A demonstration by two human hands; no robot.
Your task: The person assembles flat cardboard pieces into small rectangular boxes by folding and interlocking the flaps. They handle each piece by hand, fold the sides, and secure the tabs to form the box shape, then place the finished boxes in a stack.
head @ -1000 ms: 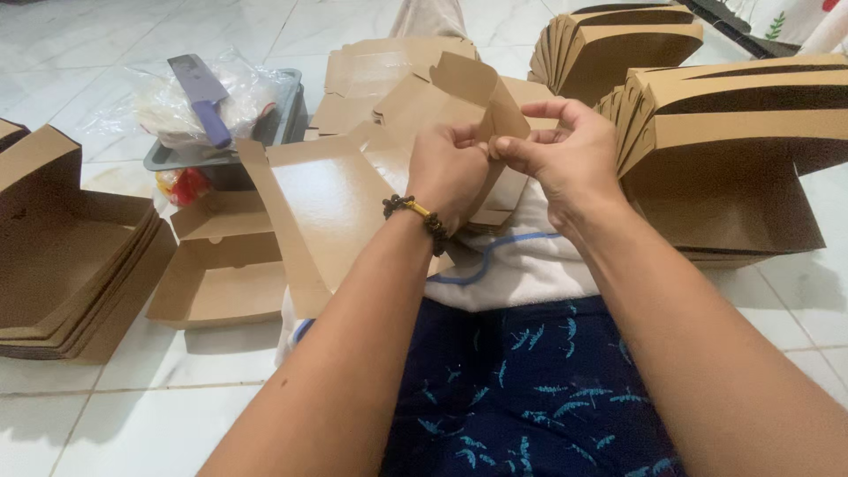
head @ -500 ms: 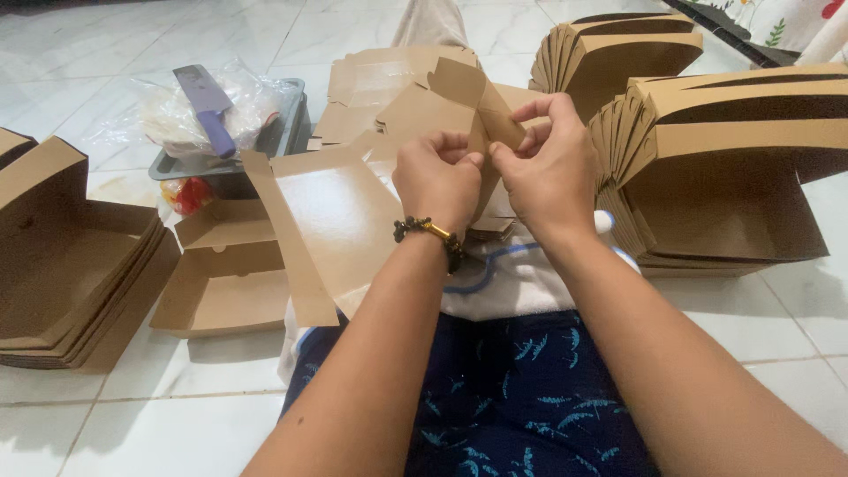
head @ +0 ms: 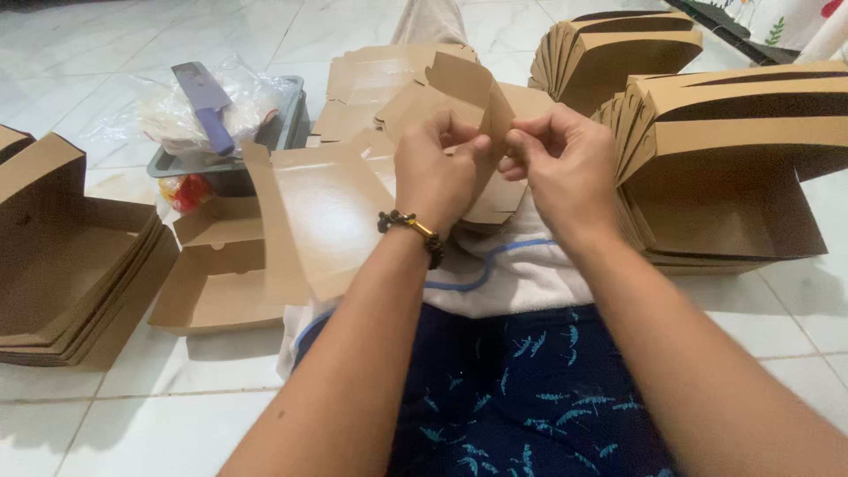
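Note:
A brown cardboard food box, partly folded, is held up above my lap. My left hand, with a dark bead bracelet at the wrist, pinches a corner flap of the box. My right hand pinches the same corner from the right side; the fingertips of both hands almost meet. The open lid part of the box hangs to the left of my left hand. My fingers cover the corner joint itself.
Nested stacks of folded brown boxes stand at right, far right and left. One open box lies on the white tile floor. Flat box blanks lie ahead. A grey tray holds plastic bags and a purple knife.
Both hands stayed on the box corner, shifting slightly as they worked the flap. The box's upper flap stands a little higher and the lid panel hangs steeper now.

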